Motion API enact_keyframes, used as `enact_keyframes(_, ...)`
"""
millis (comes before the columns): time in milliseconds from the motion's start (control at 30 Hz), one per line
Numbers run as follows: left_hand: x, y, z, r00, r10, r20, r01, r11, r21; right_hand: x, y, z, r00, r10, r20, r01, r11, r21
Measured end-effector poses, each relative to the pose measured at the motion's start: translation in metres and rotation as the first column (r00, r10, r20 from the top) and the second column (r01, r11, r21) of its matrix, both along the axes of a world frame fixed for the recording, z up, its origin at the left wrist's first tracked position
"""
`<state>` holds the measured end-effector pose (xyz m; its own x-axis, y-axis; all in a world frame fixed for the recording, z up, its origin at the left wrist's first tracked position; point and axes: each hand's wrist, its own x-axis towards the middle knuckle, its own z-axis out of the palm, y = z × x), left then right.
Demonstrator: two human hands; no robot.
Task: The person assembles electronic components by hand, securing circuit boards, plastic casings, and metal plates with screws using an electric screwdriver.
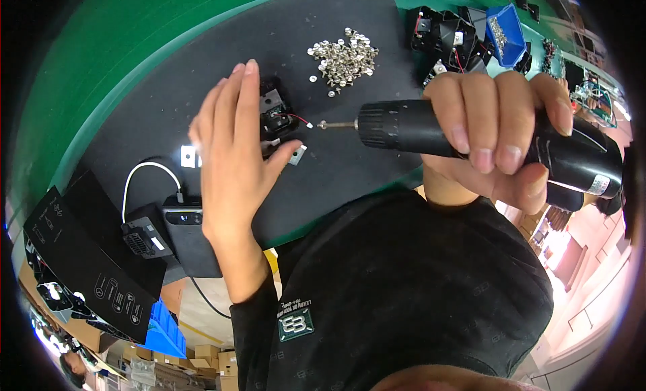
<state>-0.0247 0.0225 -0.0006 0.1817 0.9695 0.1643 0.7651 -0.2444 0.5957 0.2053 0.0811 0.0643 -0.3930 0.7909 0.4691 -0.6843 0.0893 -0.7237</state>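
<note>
My right hand point(494, 125) is wrapped round a black electric screwdriver point(400, 127), its long bit point(342, 125) pointing left. A small screw point(323, 125) seems to sit on the bit's tip. With fingers stretched out, my left hand point(234, 152) hovers beside a small black plastic housing point(274, 105), partly covering it. A thin red wire with a white connector point(309, 125) comes out of this housing. Near my left thumb lies a small pale metal plate point(297, 155), partly hidden. A loose heap of silver screws point(344, 58) lies farther back on the dark mat point(377, 172).
Black housings with wires point(444, 38) crowd the back right, beside a blue bin point(506, 34) of small metal parts. At left stand a black open box point(94, 270), a black device point(147, 236) on a white cable, and a small display unit point(183, 211).
</note>
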Motion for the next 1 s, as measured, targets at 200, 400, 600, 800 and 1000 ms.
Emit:
enact_keyframes(200, 0.005, 0.006, -0.013, 0.997, 0.012, 0.072, -0.011, 1.000, -0.012, -0.024, 0.005, -0.016, 0.997, -0.061, 0.057, 0.059, 0.998, 0.033)
enact_keyframes(400, 0.005, 0.010, -0.014, 0.990, 0.038, 0.134, -0.029, 0.997, -0.065, -0.036, 0.012, -0.026, 0.992, -0.061, 0.113, 0.056, 0.997, 0.047)
enact_keyframes(600, 0.004, 0.012, -0.014, 0.993, 0.032, 0.113, -0.022, 0.996, -0.083, -0.039, 0.016, -0.031, 0.990, -0.056, 0.127, 0.049, 0.997, 0.058)
enact_keyframes(800, 0.005, 0.014, -0.018, 0.990, 0.036, 0.135, -0.028, 0.998, -0.064, -0.041, 0.015, -0.032, 0.986, -0.061, 0.158, 0.056, 0.998, 0.032)
enact_keyframes(1000, 0.003, 0.016, -0.019, 0.989, 0.028, 0.146, -0.024, 0.999, -0.031, -0.050, 0.015, -0.031, 0.983, -0.055, 0.174, 0.032, 0.991, 0.127)
